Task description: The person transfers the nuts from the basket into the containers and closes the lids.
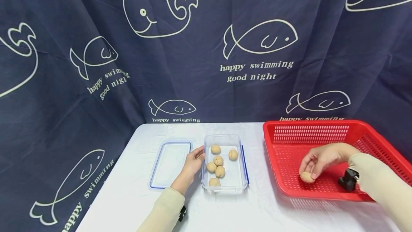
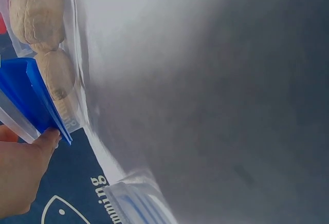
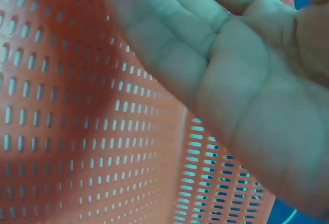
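In the head view, my right hand [image 1: 325, 158] is inside the red basket [image 1: 271, 160] and pinches a walnut [image 1: 307, 177] between thumb and fingers, low over the basket floor. The right wrist view shows the palm and fingers of that hand [image 3: 231, 75], with the walnut hidden. My left hand [image 1: 192, 164] holds the left side of a clear plastic container [image 1: 236, 182] in which several walnuts [image 1: 218, 160] lie. Close up, in the left wrist view, the thumb of this hand [image 2: 23, 172] presses the edge of the container's blue locking flap [image 2: 31, 90], with a finger behind it.
Left of the container, a clear lid with a blue seal [image 1: 172, 164] lies flat on the white-covered table [image 1: 125, 203]. A dark blue curtain [image 1: 206, 63] with fish and whale drawings hangs behind. The basket's raised rim stands around the right hand.
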Demonstrator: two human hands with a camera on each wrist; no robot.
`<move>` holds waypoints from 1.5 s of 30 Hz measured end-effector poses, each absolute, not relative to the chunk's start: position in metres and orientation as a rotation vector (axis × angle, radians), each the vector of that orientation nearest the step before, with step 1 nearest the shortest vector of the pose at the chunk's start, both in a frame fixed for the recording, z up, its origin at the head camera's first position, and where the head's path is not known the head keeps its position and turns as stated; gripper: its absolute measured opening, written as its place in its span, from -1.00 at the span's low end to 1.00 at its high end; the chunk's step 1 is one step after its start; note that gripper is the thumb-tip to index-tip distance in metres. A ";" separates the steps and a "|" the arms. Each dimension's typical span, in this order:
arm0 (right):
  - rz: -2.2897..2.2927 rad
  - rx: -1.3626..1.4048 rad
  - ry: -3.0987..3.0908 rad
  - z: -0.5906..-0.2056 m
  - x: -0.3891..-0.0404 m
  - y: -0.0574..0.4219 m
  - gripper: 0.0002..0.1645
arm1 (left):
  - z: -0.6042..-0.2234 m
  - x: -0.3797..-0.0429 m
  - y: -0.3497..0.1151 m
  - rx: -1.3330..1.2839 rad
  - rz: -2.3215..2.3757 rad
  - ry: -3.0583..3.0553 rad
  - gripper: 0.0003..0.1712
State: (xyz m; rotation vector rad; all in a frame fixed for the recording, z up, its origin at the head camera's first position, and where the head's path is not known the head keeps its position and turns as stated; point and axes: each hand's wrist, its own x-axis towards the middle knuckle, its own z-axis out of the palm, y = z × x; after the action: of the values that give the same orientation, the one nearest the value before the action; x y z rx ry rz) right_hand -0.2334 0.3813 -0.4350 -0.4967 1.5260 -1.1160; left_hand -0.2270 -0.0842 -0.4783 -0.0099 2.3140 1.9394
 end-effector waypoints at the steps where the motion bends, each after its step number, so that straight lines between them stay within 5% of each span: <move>1: -1.145 -0.513 1.539 -0.434 -0.233 0.383 -0.48 | -0.479 -0.227 -0.084 -0.009 1.940 2.315 -0.50; 23: -1.353 -0.638 2.280 -0.390 -0.224 0.380 -0.54 | -0.479 -0.226 -0.084 -0.028 1.947 2.306 -0.50; 45: -1.602 -0.452 2.712 -0.348 -0.187 0.279 -0.47 | -0.478 -0.225 -0.083 -0.020 1.963 2.316 -0.49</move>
State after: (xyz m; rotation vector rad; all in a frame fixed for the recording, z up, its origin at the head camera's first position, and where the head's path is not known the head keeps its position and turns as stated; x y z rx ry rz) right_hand -0.1870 0.2786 -0.3476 -0.4521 2.7116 -1.6017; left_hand -0.2255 -0.0829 -0.4780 -0.0196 2.3162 1.9626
